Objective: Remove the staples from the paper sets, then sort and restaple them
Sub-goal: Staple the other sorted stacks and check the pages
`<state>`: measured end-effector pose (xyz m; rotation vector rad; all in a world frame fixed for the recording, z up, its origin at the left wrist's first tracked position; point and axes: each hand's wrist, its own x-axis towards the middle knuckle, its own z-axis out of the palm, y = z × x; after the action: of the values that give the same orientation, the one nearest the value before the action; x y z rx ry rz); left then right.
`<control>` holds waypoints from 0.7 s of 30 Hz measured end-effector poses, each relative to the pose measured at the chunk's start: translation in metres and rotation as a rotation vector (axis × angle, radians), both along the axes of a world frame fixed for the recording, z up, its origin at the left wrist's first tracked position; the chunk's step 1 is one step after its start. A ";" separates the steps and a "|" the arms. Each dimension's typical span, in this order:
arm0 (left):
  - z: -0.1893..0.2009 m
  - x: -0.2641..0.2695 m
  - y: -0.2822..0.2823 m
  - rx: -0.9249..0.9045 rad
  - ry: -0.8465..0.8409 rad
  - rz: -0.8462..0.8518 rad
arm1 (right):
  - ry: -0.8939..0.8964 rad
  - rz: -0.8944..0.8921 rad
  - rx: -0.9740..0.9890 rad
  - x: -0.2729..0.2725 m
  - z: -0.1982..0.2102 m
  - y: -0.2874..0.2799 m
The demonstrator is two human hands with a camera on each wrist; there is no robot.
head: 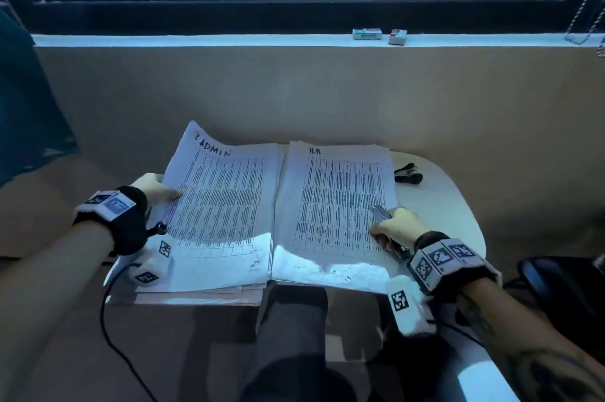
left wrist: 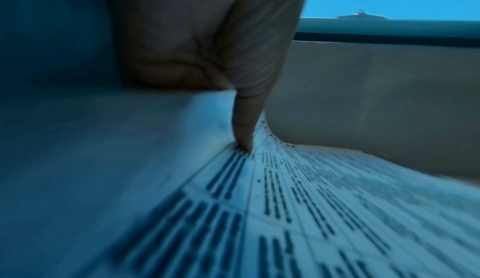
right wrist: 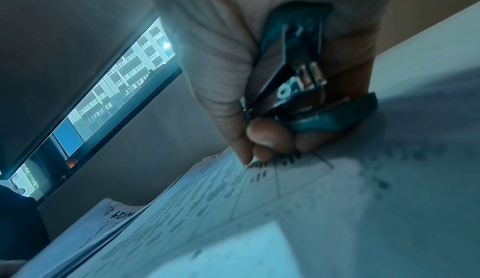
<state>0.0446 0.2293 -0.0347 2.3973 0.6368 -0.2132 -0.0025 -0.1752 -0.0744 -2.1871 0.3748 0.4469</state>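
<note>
Left hand (head: 154, 189) lies at the left edge of the ADMIN stack (head: 222, 205), thumb on top of the top sheet, the other fingers under or behind the edge, not visible. The left wrist view shows the thumb (left wrist: 244, 126) straight, tip pressing on the printed table; whether the hand pinches the sheet cannot be told. The top left corner of this stack curls up.

Right hand (head: 397, 226) is at the right edge of the HR stack (head: 337, 208), fingers curled round a stapler (head: 381, 213). In the right wrist view the teal stapler (right wrist: 293, 81) sits in the palm, mouth pointing down toward the paper, fingertips (right wrist: 265, 138) touching the sheet. The wrist hangs just off the right side of the stack.

The two stacks lie side by side on the small white counter (head: 451, 205), edges touching in the middle, near edges hanging over the front. Both top sheets are printed tables with handwritten labels at the top.

A black staple remover (head: 407, 173) lies on the counter just right of the HR stack, beyond the right hand. Two small boxes (head: 379, 35) sit on the window ledge (head: 196, 40), well apart from the papers. A black cable (head: 108, 319) runs down from the left wrist. The person's knees show below the counter.
</note>
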 end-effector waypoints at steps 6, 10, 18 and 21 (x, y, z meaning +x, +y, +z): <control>0.021 0.006 -0.049 0.596 -0.134 0.026 | -0.018 -0.024 -0.040 0.005 -0.010 -0.001; 0.025 0.020 -0.113 0.490 -0.126 -0.215 | -0.029 -0.027 -0.007 0.004 -0.008 0.000; -0.001 0.027 -0.212 0.151 0.169 -0.292 | -0.045 -0.014 0.039 0.001 -0.010 -0.004; 0.002 0.034 -0.215 0.217 0.227 -0.275 | -0.042 -0.026 0.057 0.001 -0.011 -0.005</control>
<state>0.0782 0.0145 -0.0328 2.6916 0.4457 -0.5649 -0.0012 -0.1798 -0.0851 -2.1302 0.3625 0.3922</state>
